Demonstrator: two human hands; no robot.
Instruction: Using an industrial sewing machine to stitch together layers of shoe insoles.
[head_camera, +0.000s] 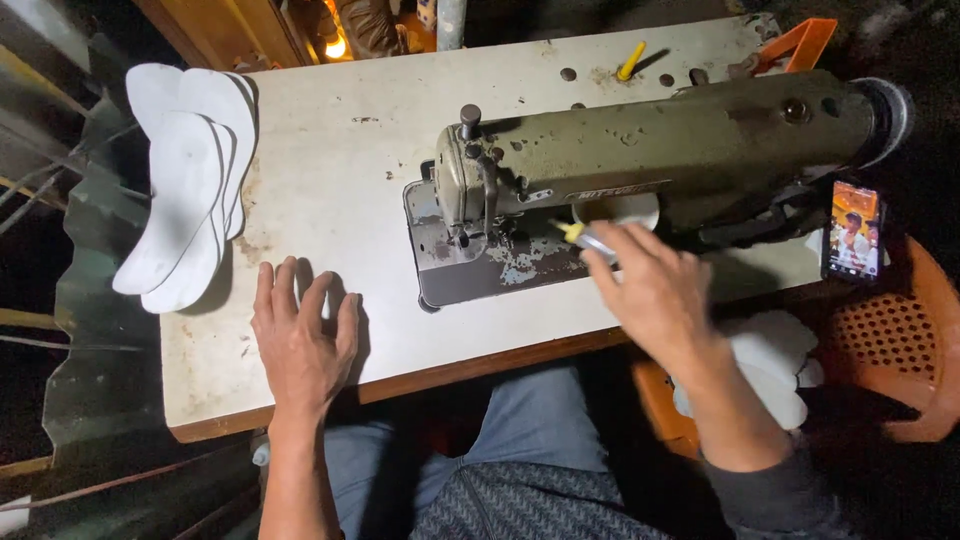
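An olive-green sewing machine stands on a worn white table. My right hand reaches under the machine's arm and grips a small tool with a yellow end, held near the grey needle plate. My left hand lies flat on the table near its front edge, fingers spread, holding nothing. A stack of white insole-shaped pieces rests at the table's left edge, partly hanging over it.
A phone with a lit screen stands at the table's right end. More white pieces sit on an orange plastic stool at my right. A yellow object lies at the table's far edge. Corrugated sheeting lies left.
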